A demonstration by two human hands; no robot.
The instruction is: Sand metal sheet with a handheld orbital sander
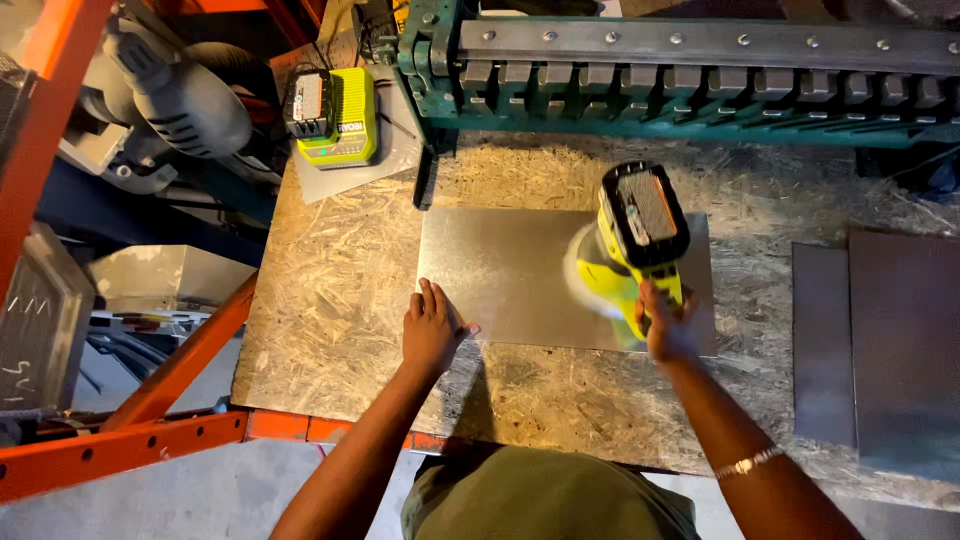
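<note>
Right hand (668,328) is wrapped tight around the grip of a lime-green cordless sander (632,252), battery pack facing up, its pad blurred with motion against the galvanised metal sheet (510,270). Left hand (432,328) is spread flat, fingers together and extended, pressing down on the sheet's near left corner with nothing clasped in it. The sheet lies flat on the chipboard benchtop (330,300), roughly centred, with the sander working its right-hand part.

Behind it runs a green sheet-metal brake (700,85) with its row of clamping fingers. A battery charger (335,115), green and black, sits at the back left of the bench on a grey scrap. Two darker metal panels (880,340) lie off to the right, well apart from the sheet. An orange rack frame (150,400) edges the bench on the left.

For a clean pass, I'd judge the thing to watch is the pad: keep it flat on the metal, not tipped onto an edge, and let the tool's own weight do the work. That flat left palm looks well placed, holding the sheet from skating on the board while staying well clear of the pad. Overlapping strokes would even the finish, and thin sheet edges are sharp, so fingertips are best kept off the rim.
</note>
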